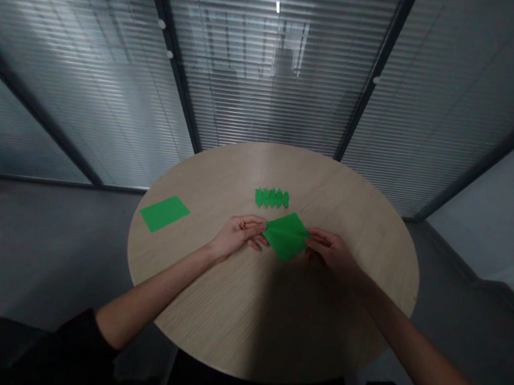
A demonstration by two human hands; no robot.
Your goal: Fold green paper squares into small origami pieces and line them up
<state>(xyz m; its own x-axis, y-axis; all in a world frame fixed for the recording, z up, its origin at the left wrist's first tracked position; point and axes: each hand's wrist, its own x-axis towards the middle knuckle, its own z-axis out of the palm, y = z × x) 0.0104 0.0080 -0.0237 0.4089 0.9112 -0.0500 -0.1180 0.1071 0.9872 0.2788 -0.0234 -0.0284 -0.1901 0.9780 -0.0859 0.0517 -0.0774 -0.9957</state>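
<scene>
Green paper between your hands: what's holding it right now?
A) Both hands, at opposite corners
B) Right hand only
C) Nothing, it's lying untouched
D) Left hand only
A: the left hand and the right hand each pinch an opposite corner of the green paper.

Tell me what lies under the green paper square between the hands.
The round wood-veneer table shows around the green paper square, held at its corners by the left hand and right hand. The patch directly beneath is covered, so anything there cannot be seen.
</scene>
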